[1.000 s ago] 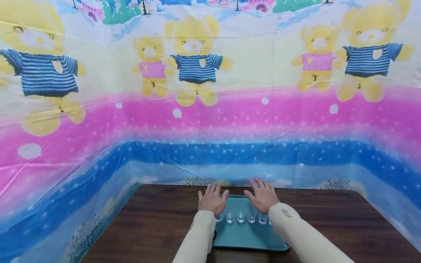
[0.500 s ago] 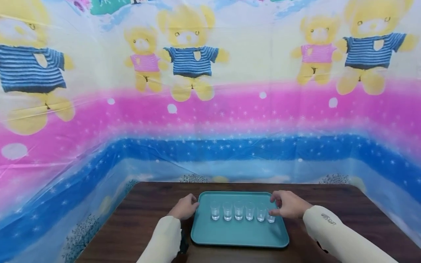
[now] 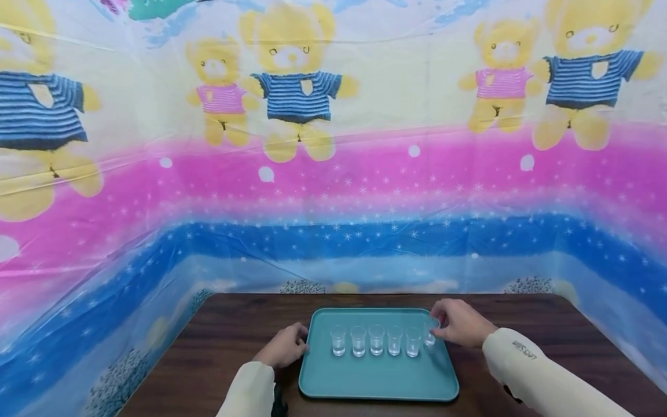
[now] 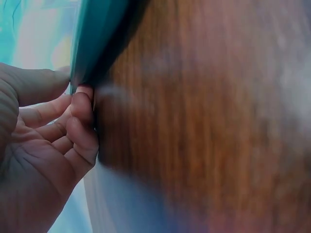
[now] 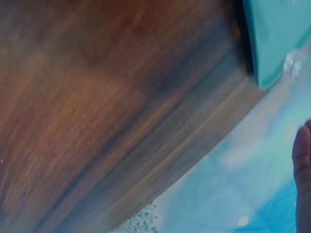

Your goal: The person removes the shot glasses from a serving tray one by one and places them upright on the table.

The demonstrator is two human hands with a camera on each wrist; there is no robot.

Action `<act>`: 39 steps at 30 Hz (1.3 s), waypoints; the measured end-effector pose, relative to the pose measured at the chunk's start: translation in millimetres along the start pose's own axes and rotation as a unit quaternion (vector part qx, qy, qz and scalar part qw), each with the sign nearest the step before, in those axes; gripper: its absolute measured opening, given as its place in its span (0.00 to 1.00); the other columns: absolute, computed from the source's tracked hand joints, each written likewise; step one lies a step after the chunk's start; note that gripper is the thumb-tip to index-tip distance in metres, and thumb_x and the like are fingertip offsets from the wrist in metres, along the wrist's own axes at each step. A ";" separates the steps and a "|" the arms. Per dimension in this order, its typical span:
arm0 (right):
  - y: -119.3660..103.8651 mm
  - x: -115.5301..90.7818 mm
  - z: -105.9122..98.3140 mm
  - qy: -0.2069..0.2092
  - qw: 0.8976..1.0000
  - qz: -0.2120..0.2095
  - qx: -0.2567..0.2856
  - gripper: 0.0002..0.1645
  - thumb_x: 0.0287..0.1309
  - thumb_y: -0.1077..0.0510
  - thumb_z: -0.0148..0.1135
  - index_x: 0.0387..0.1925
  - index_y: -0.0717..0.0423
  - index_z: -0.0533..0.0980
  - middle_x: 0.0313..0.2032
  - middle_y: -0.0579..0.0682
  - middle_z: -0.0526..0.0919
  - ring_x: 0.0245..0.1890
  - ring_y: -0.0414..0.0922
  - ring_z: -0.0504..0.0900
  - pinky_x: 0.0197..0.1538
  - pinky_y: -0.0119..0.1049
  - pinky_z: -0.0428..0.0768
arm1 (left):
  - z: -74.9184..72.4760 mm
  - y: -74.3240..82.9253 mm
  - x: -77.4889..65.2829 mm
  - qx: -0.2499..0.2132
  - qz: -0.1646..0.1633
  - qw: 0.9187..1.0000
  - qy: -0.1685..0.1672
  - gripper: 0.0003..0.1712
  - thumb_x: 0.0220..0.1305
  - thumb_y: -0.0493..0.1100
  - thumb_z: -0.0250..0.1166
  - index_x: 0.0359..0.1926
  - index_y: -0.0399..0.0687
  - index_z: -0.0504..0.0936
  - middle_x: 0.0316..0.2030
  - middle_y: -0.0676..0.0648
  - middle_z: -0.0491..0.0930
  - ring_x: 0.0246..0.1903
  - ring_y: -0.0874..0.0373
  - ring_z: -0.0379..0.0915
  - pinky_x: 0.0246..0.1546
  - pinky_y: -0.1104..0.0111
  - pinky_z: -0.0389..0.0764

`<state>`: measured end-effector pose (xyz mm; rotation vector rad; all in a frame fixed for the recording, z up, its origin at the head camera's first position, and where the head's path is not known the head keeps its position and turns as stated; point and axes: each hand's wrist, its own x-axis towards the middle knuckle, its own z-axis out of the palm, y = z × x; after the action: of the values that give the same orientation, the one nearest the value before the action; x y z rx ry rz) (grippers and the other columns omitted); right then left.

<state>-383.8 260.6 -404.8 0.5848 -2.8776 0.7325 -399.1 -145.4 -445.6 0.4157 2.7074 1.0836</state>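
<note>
A teal tray (image 3: 377,379) lies on the table with several small clear shot glasses (image 3: 376,340) upright in a row. My left hand (image 3: 283,346) is at the tray's left edge; the left wrist view shows thumb and curled fingers (image 4: 81,104) pinching the tray's rim (image 4: 99,41). At the row's right end, my right hand (image 3: 461,324) holds the last shot glass (image 3: 429,336) between thumb and fingers. That glass stands higher than its neighbours in the head view. Only part of the right hand (image 5: 302,155) and the glass (image 5: 294,63) shows in the right wrist view.
The dark wood table (image 3: 537,347) spreads to both sides of the tray. Behind it and along the sides hangs a printed cloth (image 3: 385,179) with teddy bears, coming down to the table's back edge.
Both hands have come down from over the tray, the left to its left edge, the right to the rightmost shot glass, which it has taken hold of and raised slightly.
</note>
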 end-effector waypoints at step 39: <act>65.3 23.1 4.9 0.076 0.993 0.087 -0.035 0.19 0.51 0.61 0.69 0.43 0.69 0.78 0.33 0.53 0.78 0.34 0.48 0.78 0.35 0.46 0.77 | -2.4 -3.6 3.7 -0.006 0.001 1.000 -0.020 0.17 0.65 0.34 0.59 0.53 0.35 0.71 0.31 0.46 0.73 0.30 0.55 0.70 0.31 0.59 0.71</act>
<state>-430.9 303.2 -432.9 0.2607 -2.8221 0.6631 -403.9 -148.2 -446.7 0.4339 2.6654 1.0816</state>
